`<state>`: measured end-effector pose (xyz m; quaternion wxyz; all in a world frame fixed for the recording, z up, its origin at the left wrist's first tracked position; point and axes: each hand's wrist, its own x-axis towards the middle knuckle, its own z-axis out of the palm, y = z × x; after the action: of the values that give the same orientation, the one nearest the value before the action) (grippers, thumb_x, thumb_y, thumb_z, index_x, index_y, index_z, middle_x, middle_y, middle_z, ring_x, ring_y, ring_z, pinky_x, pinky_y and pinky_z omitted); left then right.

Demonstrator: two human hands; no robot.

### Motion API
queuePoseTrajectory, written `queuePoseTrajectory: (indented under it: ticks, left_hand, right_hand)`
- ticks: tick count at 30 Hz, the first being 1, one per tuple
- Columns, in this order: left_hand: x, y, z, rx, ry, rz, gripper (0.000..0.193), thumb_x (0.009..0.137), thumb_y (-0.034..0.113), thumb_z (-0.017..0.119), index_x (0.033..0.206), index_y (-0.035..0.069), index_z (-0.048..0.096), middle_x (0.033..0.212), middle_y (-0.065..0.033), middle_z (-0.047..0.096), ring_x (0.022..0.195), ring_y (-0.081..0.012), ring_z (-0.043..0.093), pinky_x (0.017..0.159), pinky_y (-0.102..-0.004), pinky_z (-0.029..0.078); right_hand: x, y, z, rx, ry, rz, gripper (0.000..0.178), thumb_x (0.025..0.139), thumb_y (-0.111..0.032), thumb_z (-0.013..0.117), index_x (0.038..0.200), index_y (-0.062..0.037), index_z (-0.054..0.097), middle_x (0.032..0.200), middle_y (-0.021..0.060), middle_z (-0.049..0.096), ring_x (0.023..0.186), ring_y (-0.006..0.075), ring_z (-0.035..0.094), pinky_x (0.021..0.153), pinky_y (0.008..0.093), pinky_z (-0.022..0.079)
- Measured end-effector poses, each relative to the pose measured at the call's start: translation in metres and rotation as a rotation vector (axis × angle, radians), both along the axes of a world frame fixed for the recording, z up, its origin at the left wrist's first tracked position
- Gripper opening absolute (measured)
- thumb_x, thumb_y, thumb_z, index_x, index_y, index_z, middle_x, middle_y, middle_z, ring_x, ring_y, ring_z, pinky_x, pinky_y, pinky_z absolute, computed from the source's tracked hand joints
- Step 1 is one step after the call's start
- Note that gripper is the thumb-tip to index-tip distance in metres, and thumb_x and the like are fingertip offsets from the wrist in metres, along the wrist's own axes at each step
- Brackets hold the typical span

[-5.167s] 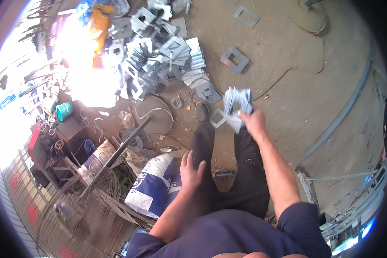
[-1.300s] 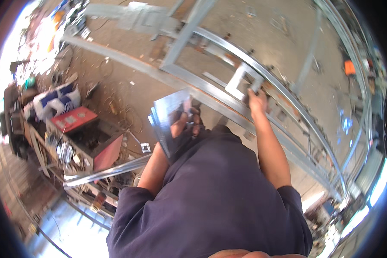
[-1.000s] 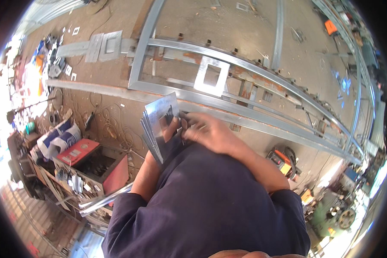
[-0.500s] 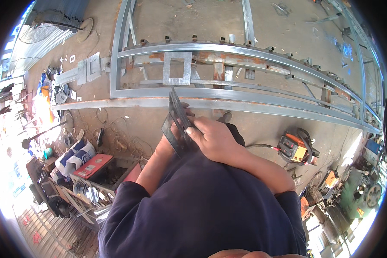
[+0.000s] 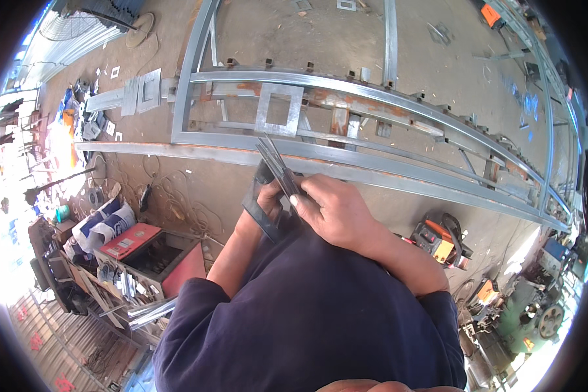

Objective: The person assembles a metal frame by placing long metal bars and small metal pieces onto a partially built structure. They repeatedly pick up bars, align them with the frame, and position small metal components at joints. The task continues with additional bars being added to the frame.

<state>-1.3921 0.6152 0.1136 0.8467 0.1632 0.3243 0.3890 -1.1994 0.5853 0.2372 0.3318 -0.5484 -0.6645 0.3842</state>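
In front of my chest I hold several thin metal plates (image 5: pixel 278 163), stacked and seen nearly edge-on. My right hand (image 5: pixel 332 208) is closed on the stack's right side, thumb against the plates. My left hand (image 5: pixel 268 194) is closed around the left side, its fingers partly hidden. A darker flat plate (image 5: pixel 260 219) slants below the left hand, near my shirt. Just beyond the stack, a square metal plate with a rectangular cut-out (image 5: pixel 294 104) lies across the bars of a large steel frame (image 5: pixel 242 139).
Another cut-out plate (image 5: pixel 149 90) lies to the far left. A portable orange-and-black machine (image 5: pixel 440 239) stands on the floor at right. At left is a red-topped cabinet (image 5: pixel 132 241) with cables on the floor nearby. Green machinery (image 5: pixel 526 317) stands at lower right.
The stack in my hands has tilted, its upper end leaning further left, and its edges now show fanned apart. The view has shifted slightly; the orange-and-black machine appears lower.
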Motion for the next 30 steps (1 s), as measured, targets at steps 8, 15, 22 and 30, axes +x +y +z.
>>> queuePoseTrajectory:
  ticks: [8,15,22,30]
  left_hand:
    - [-0.034,0.041,-0.007,0.037,0.036,0.015,0.039,0.081,0.021,0.086,0.108,0.008,0.061,0.082,-0.0048,0.058,0.078,-0.0199,0.059,0.073,-0.0349,0.050]
    - [-0.060,0.047,-0.011,-0.092,0.162,0.014,0.030,0.079,0.026,0.080,0.090,0.005,0.061,0.077,-0.0054,0.057,0.076,-0.0176,0.054,0.068,-0.0330,0.043]
    - [-0.071,0.059,-0.012,-0.114,0.211,-0.025,0.031,0.081,0.030,0.078,0.086,0.005,0.060,0.077,-0.0047,0.054,0.077,-0.0168,0.052,0.071,-0.0303,0.042]
    - [-0.043,0.060,-0.001,-0.044,0.173,0.016,0.032,0.079,0.019,0.079,0.101,0.005,0.061,0.077,-0.0055,0.056,0.074,-0.0165,0.054,0.071,-0.0336,0.047]
  right_hand:
    - [0.034,0.148,-0.125,-0.120,-0.242,-0.209,0.051,0.101,-0.041,0.060,0.135,-0.0028,0.063,0.128,0.0238,0.067,0.123,0.0402,0.062,0.107,0.0471,0.048]
    - [0.079,0.184,-0.236,-0.108,-0.831,-0.214,0.061,0.088,-0.019,0.066,0.146,-0.0075,0.052,0.140,0.0171,0.056,0.132,0.0378,0.051,0.116,0.0471,0.039]
    - [0.079,0.174,-0.243,0.037,-0.825,-0.160,0.066,0.078,-0.002,0.062,0.143,-0.0063,0.052,0.130,0.0159,0.058,0.126,0.0351,0.052,0.114,0.0479,0.039]
    - [0.090,0.160,-0.241,-0.004,-0.909,-0.122,0.073,0.086,-0.008,0.062,0.156,-0.0086,0.041,0.151,0.0148,0.048,0.141,0.0343,0.042,0.122,0.0453,0.033]
